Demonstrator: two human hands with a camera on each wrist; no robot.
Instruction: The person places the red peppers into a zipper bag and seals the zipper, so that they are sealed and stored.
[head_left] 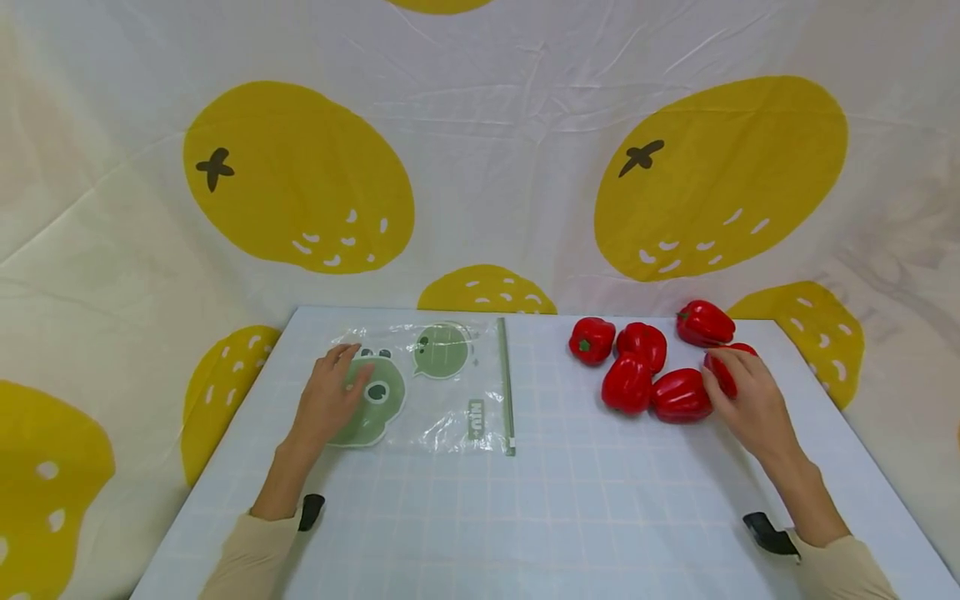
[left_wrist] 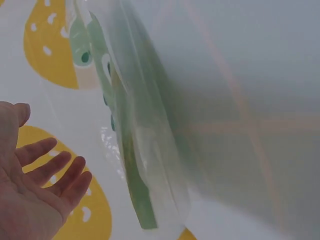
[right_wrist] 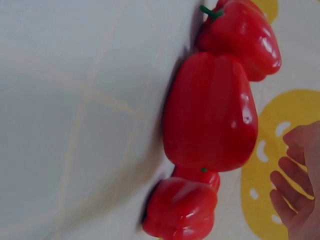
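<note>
A clear zip bag [head_left: 442,408] with green cartoon prints and a green slider edge lies flat on the left of the table. Above its left end is my left hand [head_left: 330,396], fingers relaxed and holding nothing; the left wrist view shows the hand [left_wrist: 42,185] apart from the bag [left_wrist: 145,150]. On the right lie several red bell peppers [head_left: 626,383]. My right hand [head_left: 750,404] is at the rightmost bell pepper [head_left: 723,375], partly covering it. In the right wrist view, that hand [right_wrist: 302,185] has loosely bent fingers, with a gap to the bell peppers [right_wrist: 210,112].
The table [head_left: 525,517] has a pale checked cover. Behind it hangs a white cloth [head_left: 502,167] with yellow fruit prints. One bell pepper [head_left: 705,323] lies near the far edge, and another [head_left: 592,340] is at the group's left.
</note>
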